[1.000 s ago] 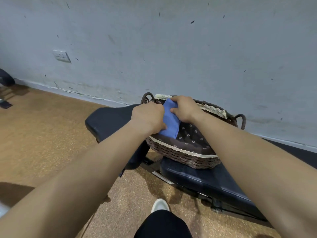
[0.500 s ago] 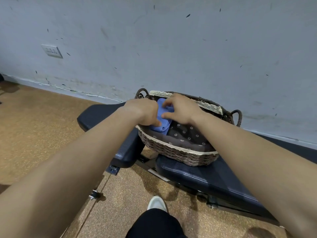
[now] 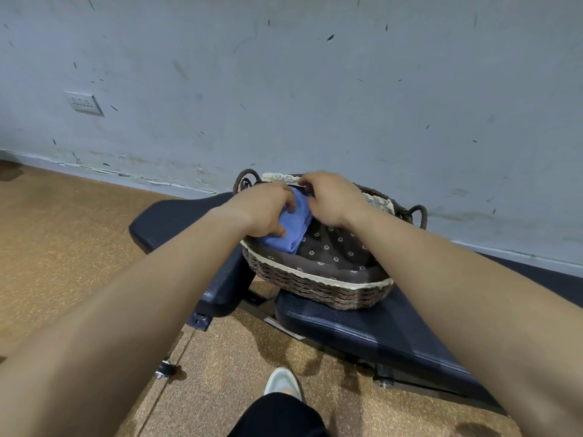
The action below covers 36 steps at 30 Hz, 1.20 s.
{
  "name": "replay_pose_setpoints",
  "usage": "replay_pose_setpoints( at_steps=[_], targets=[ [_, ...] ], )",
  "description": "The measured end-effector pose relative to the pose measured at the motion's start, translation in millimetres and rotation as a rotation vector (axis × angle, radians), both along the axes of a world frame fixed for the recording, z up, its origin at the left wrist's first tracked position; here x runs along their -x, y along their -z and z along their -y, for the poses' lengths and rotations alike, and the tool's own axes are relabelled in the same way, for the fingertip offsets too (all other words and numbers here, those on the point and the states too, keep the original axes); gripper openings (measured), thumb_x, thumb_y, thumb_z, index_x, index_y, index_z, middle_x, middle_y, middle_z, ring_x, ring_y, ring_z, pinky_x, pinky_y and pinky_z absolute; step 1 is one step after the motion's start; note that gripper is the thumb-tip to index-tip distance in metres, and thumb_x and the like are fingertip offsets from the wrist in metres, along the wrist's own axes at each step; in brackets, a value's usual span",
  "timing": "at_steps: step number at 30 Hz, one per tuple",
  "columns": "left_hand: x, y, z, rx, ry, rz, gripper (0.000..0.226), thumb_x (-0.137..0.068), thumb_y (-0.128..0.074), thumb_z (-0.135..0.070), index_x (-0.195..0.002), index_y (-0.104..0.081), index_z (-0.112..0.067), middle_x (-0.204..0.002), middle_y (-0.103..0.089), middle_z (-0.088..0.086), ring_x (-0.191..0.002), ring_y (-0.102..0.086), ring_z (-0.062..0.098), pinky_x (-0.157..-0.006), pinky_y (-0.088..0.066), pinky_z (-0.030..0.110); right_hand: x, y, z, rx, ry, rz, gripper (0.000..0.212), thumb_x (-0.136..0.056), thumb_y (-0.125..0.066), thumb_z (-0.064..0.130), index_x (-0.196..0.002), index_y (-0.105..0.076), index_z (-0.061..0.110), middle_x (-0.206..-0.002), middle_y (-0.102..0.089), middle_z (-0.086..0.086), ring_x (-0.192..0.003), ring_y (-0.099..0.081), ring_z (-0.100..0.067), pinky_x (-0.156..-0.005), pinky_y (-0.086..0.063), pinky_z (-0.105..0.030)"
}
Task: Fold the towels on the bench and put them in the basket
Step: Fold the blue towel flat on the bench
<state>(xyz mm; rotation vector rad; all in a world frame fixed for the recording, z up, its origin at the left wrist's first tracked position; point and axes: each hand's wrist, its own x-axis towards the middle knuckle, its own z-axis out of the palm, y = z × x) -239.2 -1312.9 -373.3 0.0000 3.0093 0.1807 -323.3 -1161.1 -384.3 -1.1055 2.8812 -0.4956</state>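
1. Your left hand (image 3: 265,209) is clamped on the blue towel (image 3: 295,225): its fingers curl over the towel's left side and the thumb comes down near the front edge. Your right hand (image 3: 334,198) lies against the towel's right edge with its fingers curled round the far corner, so both hands grasp the one towel.
2. Nearest to you, at the bottom of the view, your black trouser leg (image 3: 277,417) and the toe of a pale shoe (image 3: 281,381) are over the speckled brown floor (image 3: 63,247).
3. Just beyond the shoe runs the dark padded surface (image 3: 362,329), made of two cushions with a gap between them. Part of a metal frame shows beneath it, and a small black wheel (image 3: 164,369) sits on the floor to the left.
4. On the surface stands the woven basket (image 3: 315,287), mostly on the right cushion with its left end over the gap. You can see pale lace trim round its rim and loop handles (image 3: 417,206) at both ends.
5. Inside the basket, the folded towel lies at the left end on a dark lining (image 3: 337,250) printed with small white flowers. The lining shows to the right of the towel, under your right wrist.
6. Farthest off is the grey wall (image 3: 315,89), flecked with dark scuffs, with a white socket (image 3: 83,103) at the upper left.
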Motion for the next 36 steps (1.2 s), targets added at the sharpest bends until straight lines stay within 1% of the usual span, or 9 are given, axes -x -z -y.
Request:
replay_pose_setpoints(
  at_steps=[3,7,9,12,18,21,26,31,36],
  targets=[
    [9,0,3,0.035,0.055,0.079,0.082,-0.069,-0.084,-0.034,-0.141,-0.048,-0.025,-0.149,-0.044,-0.004,-0.13,-0.049,0.026,-0.104,-0.043,0.042,10,-7,1,-0.054,0.037,-0.181,0.047,-0.092,-0.054,0.015,-0.138,-0.053,0.025,-0.136,-0.052,-0.005,-0.126,-0.048,-0.031,-0.098,-0.043,-0.043],
    [14,-5,4,0.093,0.085,0.177,0.086,-0.076,-0.081,-0.035,-0.15,-0.039,-0.023,-0.163,-0.021,-0.007,-0.141,-0.038,0.027,-0.111,-0.036,0.04,24,-11,7,-0.073,0.05,-0.173,0.035,-0.094,-0.057,0.022,-0.128,-0.061,0.028,-0.13,-0.056,-0.004,-0.122,-0.05,-0.03,-0.096,-0.042,-0.043],
    [14,-8,2,0.118,0.099,0.202,0.083,-0.079,-0.079,-0.035,-0.149,-0.039,-0.022,-0.163,-0.022,-0.007,-0.139,-0.04,0.027,-0.109,-0.038,0.04,27,-10,12,-0.102,0.03,-0.219,0.027,-0.092,-0.062,0.028,-0.119,-0.064,0.028,-0.125,-0.057,-0.003,-0.119,-0.051,-0.029,-0.093,-0.04,-0.04],
    [14,-9,3,0.126,0.099,0.22,0.08,-0.079,-0.079,-0.036,-0.148,-0.041,-0.022,-0.16,-0.027,-0.006,-0.134,-0.046,0.028,-0.106,-0.041,0.042,28,-6,18,-0.144,0.001,-0.297,0.028,-0.089,-0.068,0.033,-0.115,-0.064,0.024,-0.122,-0.056,-0.005,-0.115,-0.052,-0.029,-0.09,-0.04,-0.039],
    [14,-11,4,0.116,0.099,0.221,0.079,-0.077,-0.08,-0.035,-0.146,-0.042,-0.023,-0.152,-0.039,-0.004,-0.126,-0.051,0.027,-0.102,-0.043,0.043,30,2,26,-0.177,0.005,-0.457,0.016,-0.091,-0.065,0.023,-0.105,-0.069,0.018,-0.111,-0.06,-0.005,-0.108,-0.055,-0.03,-0.079,-0.039,-0.037],
    [13,-12,3,0.108,0.094,0.226,0.08,-0.078,-0.079,-0.035,-0.147,-0.041,-0.023,-0.156,-0.035,-0.006,-0.128,-0.049,0.026,-0.103,-0.042,0.042,32,2,27,-0.138,-0.002,-0.433,0.011,-0.094,-0.061,0.019,-0.103,-0.068,0.018,-0.111,-0.059,-0.004,-0.107,-0.055,-0.03,-0.075,-0.035,-0.036],
    [13,-12,0,0.138,0.063,0.267,0.081,-0.081,-0.077,-0.038,-0.15,-0.036,-0.026,-0.153,-0.04,-0.001,-0.13,-0.048,0.027,-0.102,-0.041,0.035,37,-16,19,-0.042,0.004,-0.378,0.014,-0.097,-0.06,0.027,-0.107,-0.064,0.019,-0.116,-0.056,-0.003,-0.111,-0.053,-0.029,-0.077,-0.039,-0.038],
    [23,-14,-3,0.198,0.041,0.372,0.084,-0.081,-0.077,-0.042,-0.151,-0.035,-0.023,-0.149,-0.044,0.005,-0.131,-0.047,0.03,-0.105,-0.041,0.04,39,-27,18,-0.044,-0.003,-0.392,0.013,-0.094,-0.062,0.024,-0.106,-0.064,0.019,-0.117,-0.056,-0.003,-0.11,-0.053,-0.03,-0.079,-0.042,-0.039],
    [24,-13,-9,0.212,0.02,0.42,0.082,-0.084,-0.076,-0.04,-0.151,-0.033,-0.022,-0.147,-0.046,0.006,-0.129,-0.048,0.031,-0.104,-0.042,0.041,34,-15,14,-0.031,0.067,-0.305,0.017,-0.095,-0.062,0.03,-0.11,-0.065,0.022,-0.118,-0.058,-0.004,-0.112,-0.054,-0.03,-0.083,-0.042,-0.039]
  ],
)
